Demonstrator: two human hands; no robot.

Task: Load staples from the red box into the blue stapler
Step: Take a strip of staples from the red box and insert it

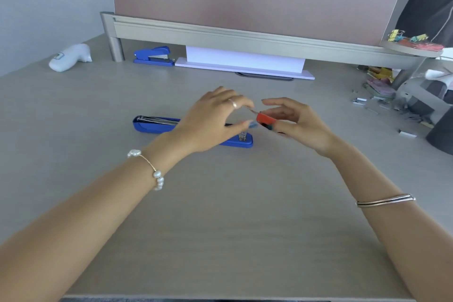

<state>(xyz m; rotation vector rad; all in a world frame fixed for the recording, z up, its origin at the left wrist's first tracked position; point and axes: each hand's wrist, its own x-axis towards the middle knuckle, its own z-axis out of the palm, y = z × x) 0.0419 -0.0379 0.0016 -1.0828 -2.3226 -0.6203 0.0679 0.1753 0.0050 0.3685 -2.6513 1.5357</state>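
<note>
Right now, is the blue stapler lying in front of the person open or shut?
Open. The blue stapler lies flat on the desk with its metal staple channel facing up, partly hidden behind the left hand.

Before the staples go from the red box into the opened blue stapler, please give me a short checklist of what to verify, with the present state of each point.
1. Blue stapler lies opened flat on the desk, its metal channel showing: ok.
2. Red box is in the grip of the right hand, above the desk: ok.
3. Left hand has its fingers at the open end of the box: ok.
4. A strip of staples is coming out of the box: cannot tell, the spot is blurred.
5. The channel is empty and ready: cannot tell, the left hand covers part of it.
</note>
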